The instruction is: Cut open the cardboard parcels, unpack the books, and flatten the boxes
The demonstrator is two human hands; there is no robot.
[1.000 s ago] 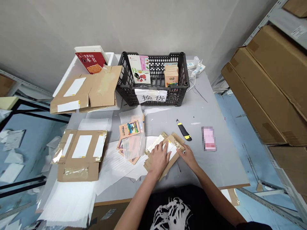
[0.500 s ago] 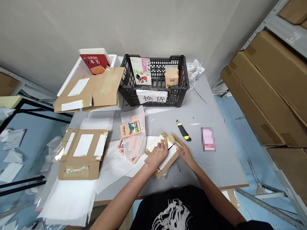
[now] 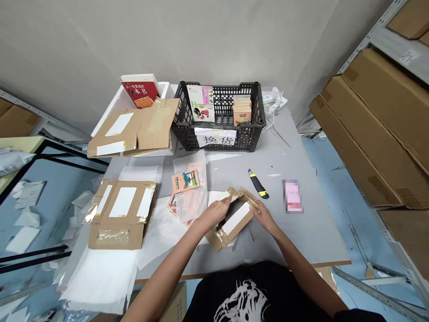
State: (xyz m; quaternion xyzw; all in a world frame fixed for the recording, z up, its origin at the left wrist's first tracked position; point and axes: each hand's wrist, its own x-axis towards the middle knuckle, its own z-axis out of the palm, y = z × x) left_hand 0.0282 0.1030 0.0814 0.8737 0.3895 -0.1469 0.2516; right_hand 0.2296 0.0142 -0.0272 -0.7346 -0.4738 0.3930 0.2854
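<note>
A small taped cardboard parcel with a white label lies on the grey table in front of me. My left hand grips its far left edge, fingers curled over the cardboard. My right hand holds its right end, fingers closed on the flap. A black and yellow utility knife lies just beyond the parcel. Small colourful booklets in a clear bag rest to the left of the parcel.
A black plastic crate with books and a paper sign stands at the back. Flattened cardboard boxes and white foam sheets lie on the left. A pink blurred item lies at right. Large cartons fill the shelving.
My left hand has slid from flat on top of the parcel to its left edge and curled around it. The parcel's white label is now uncovered. The camera shifted slightly.
</note>
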